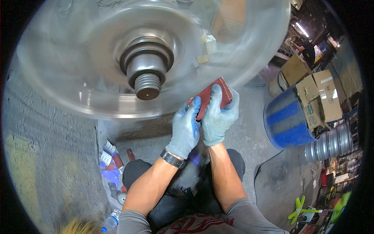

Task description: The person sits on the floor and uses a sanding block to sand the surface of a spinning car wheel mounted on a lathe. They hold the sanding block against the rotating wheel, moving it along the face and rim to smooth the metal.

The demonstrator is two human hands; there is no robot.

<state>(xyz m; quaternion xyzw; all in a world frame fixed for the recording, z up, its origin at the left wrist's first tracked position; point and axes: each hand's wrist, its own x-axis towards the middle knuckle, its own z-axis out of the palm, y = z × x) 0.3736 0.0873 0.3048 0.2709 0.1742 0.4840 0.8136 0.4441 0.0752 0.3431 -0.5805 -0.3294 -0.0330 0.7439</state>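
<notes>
Both my hands wear light grey-blue knit gloves and meet at the centre of the head view. Between them is a folded reddish-brown sheet of sandpaper (205,98). My left hand (183,131) pinches its lower left part, and my right hand (219,121) grips its right side with the thumb laid on top. Just above and left of the sandpaper spins a large metal wheel (134,111), smeared by motion. Its threaded metal shaft end (147,85) points toward me. The sandpaper appears apart from the wheel's lower edge.
Right of me stands a blue drum (288,121) with cardboard boxes (321,95) on it, beside stacked metal rims (331,142). Rolls and scraps (113,160) and a plastic bottle (111,221) lie at lower left. Another person (307,50) is far right.
</notes>
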